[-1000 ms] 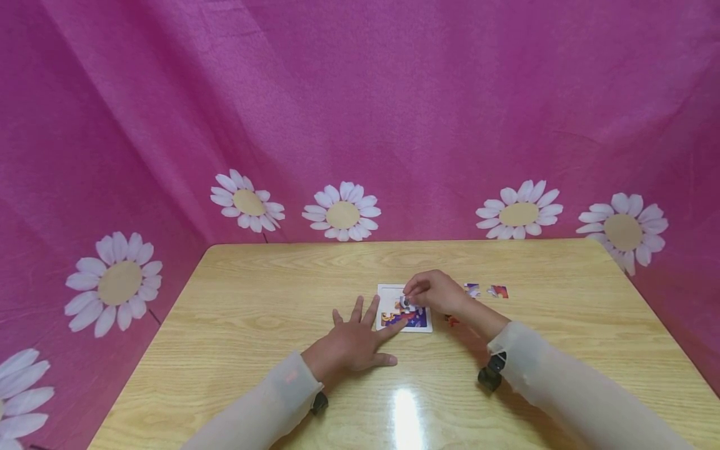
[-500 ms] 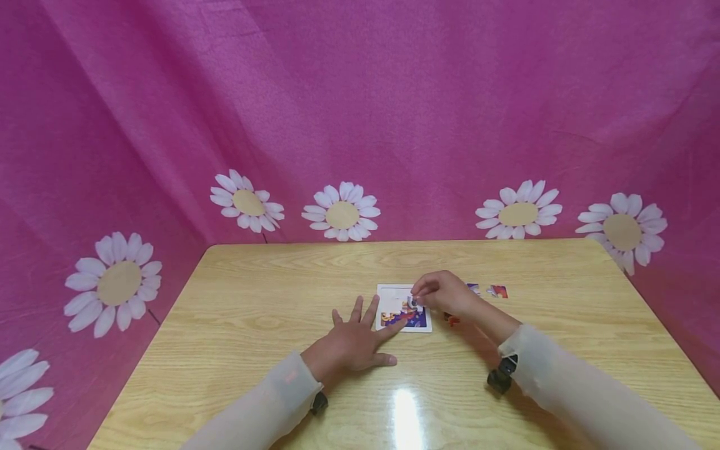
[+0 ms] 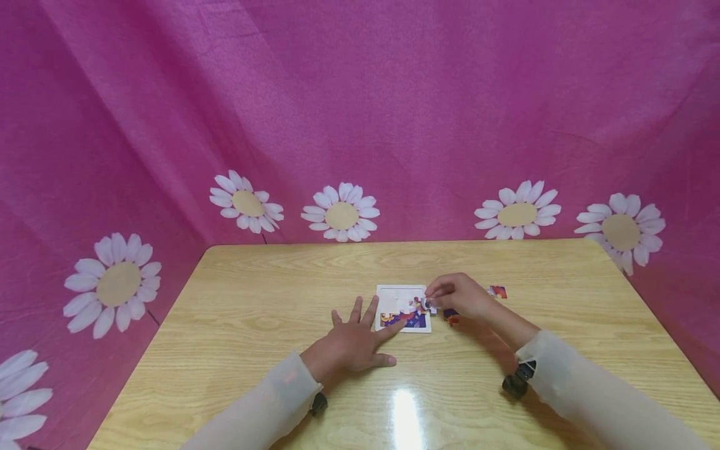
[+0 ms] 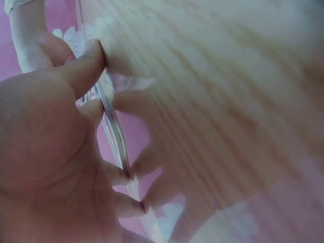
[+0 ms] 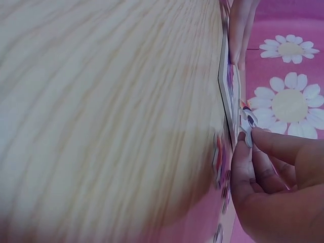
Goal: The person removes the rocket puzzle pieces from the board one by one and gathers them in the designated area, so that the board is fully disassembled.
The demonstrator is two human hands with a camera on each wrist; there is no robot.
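Note:
In the head view a white-framed jigsaw tray [image 3: 394, 294] lies on the table, its near part filled with purple and orange pieces [image 3: 413, 320]. My right hand [image 3: 458, 297] pinches a white-and-grey puzzle piece [image 3: 430, 305] between thumb and fingertips over the tray's right edge. An orange-red part [image 3: 417, 305] shows against that piece's left side. In the right wrist view the pinched puzzle piece [image 5: 248, 121] is tilted beside the tray rim. My left hand [image 3: 351, 342] is spread flat, one finger reaching over the tray's near pieces, the others at its left side and on the table.
Loose puzzle pieces lie right of the tray: a dark red one [image 3: 451, 317] below my right hand and a red-and-white one [image 3: 498, 292] farther right. A pink cloth with daisies [image 3: 343, 215] hangs round the wooden table [image 3: 270, 294].
My right hand has moved right with the pinched puzzle piece, from the tray's middle to its right edge. The orange-red part has shifted along with it. My left hand has stayed put.

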